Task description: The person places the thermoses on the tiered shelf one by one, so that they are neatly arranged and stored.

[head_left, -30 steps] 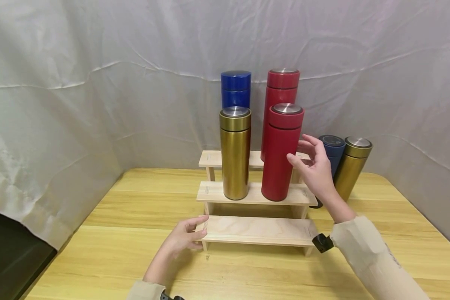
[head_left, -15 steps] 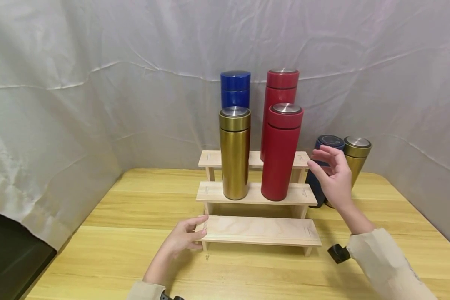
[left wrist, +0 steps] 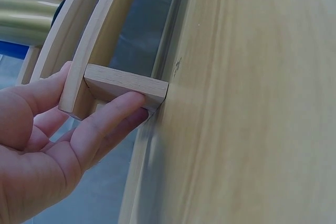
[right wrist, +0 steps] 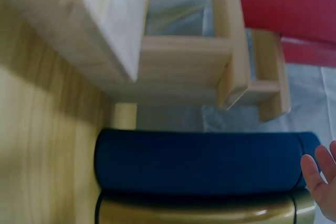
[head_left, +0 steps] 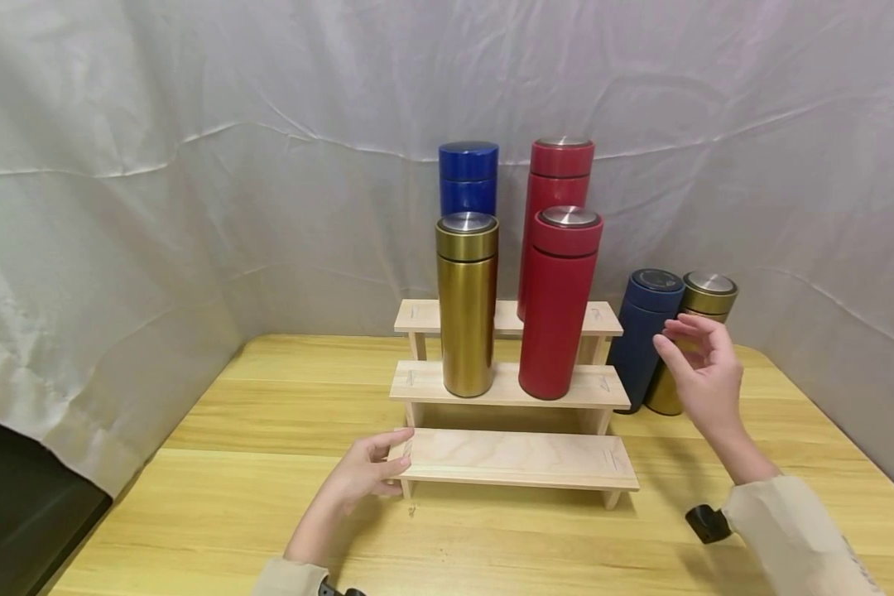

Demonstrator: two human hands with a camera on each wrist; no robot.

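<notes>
My left hand (head_left: 365,470) grips the left end of the lowest step of a three-tier wooden display stand (head_left: 517,457). In the left wrist view, its thumb lies against the step's edge and its fingers touch the leg (left wrist: 126,82). Holding nothing, my right hand (head_left: 704,377) is raised with loosely bent fingers in front of a gold flask (head_left: 663,396), which it partly covers. A dark blue flask (head_left: 636,339) stands just left of that one, both on the table. On the middle step are a gold flask (head_left: 467,323) and a red flask (head_left: 561,314).
Behind them, on the top step, stand a bright blue flask (head_left: 468,176) and a second red flask (head_left: 560,178), partly hidden. Pale cloth (head_left: 328,207) hangs around the wooden table (head_left: 268,397). A dark object (head_left: 30,505) lies at the far left.
My right hand has moved right and slightly down, away from the front red flask, past the dark blue flask to the gold one. The left hand stays on the stand.
</notes>
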